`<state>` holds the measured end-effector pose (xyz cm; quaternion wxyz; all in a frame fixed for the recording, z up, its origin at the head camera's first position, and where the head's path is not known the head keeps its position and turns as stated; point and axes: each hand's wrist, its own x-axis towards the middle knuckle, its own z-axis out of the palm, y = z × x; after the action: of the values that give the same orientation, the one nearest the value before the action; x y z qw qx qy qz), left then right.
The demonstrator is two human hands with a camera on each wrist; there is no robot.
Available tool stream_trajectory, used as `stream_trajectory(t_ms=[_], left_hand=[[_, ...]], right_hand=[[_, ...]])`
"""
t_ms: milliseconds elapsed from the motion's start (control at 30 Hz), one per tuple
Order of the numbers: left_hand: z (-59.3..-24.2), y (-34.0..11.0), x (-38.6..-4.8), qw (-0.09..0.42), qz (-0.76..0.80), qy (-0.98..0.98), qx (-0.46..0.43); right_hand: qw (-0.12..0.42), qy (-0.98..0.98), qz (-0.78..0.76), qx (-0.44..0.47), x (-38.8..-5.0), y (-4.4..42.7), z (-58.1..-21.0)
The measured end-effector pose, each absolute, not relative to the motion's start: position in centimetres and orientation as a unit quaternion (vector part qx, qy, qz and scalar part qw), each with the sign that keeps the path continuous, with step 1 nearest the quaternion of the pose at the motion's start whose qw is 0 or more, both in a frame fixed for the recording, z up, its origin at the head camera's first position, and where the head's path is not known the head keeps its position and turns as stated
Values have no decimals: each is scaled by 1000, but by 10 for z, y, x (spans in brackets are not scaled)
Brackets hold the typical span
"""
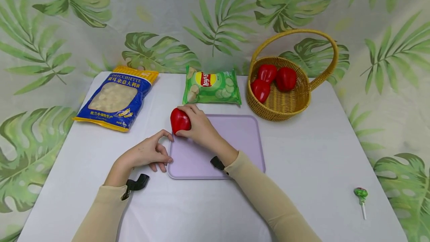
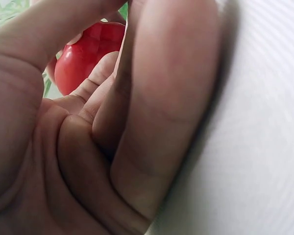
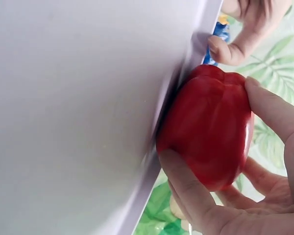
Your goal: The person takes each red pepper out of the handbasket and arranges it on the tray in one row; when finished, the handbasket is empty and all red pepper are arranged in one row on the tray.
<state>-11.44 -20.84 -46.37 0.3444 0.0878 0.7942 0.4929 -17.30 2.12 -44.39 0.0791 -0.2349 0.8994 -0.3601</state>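
A staged set, seemingly: white table, leaf-print backdrop (green on pale).

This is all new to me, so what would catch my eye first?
Probably the glossy red pepper in the right hand, at the far left corner of the lilac tray. Next might come the wicker basket at the back right, with more red peppers inside, and the blue pasta bag, back left.

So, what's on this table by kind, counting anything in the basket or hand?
Glossy red bell peppers: 4
Rectangular lilac tray: 1
Round golden wicker basket: 1
Blue-and-yellow plastic pasta bag: 1
Green plastic chip bag: 1
Green-wrapped lollipop: 1
Total: 9
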Motion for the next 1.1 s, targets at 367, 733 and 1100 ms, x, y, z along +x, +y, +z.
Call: stream_trajectory(t_ms=[367,733,1100], left_hand=[[-465,-208,-115,349,491,793,90],[-465,-207,-114,352,489,794,76],[-466,-208,-115,351,493,792,81]], right_hand=[[95,898,-364,-227,-172,23,-444],[36,892,-406,-197,-178,61,-408],[-92,852,-508,-89,-198,160,-354]])
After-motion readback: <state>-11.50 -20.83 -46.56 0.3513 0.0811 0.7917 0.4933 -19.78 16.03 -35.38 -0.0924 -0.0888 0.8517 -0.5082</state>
